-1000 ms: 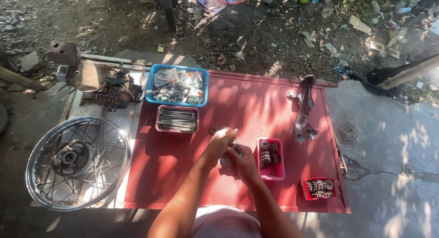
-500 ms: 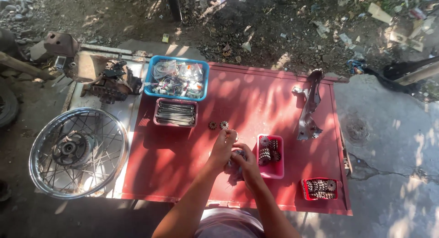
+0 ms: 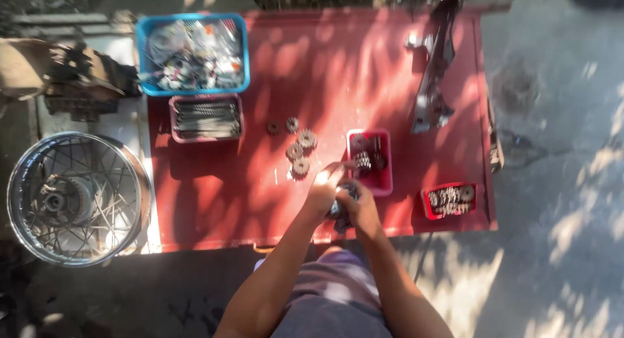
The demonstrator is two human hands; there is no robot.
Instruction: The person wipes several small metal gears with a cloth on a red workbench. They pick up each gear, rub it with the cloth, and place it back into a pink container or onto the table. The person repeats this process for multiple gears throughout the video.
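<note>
Both hands meet over the near edge of a red metal panel (image 3: pixel 214 195). My left hand (image 3: pixel 323 190) and my right hand (image 3: pixel 359 208) close together around a dark metal shaft-like part (image 3: pixel 339 208), mostly hidden between them. Several small loose gears (image 3: pixel 299 151) lie on the panel just left of the hands. A small red tray (image 3: pixel 383 175) with gear parts sits right beside my right hand.
A blue basket (image 3: pixel 192 53) of mixed parts and a tray of spokes (image 3: pixel 206 117) sit at the far left. A second red tray (image 3: pixel 450 200) is on the right, a long metal bracket (image 3: pixel 434 71) beyond it. A spoked wheel (image 3: pixel 71 198) and an engine block (image 3: pixel 78 78) lie off the panel.
The camera has come closer and looks straighter down. Both hands pulled back toward the near edge, uncovering the loose gears. They stay closed together on the part.
</note>
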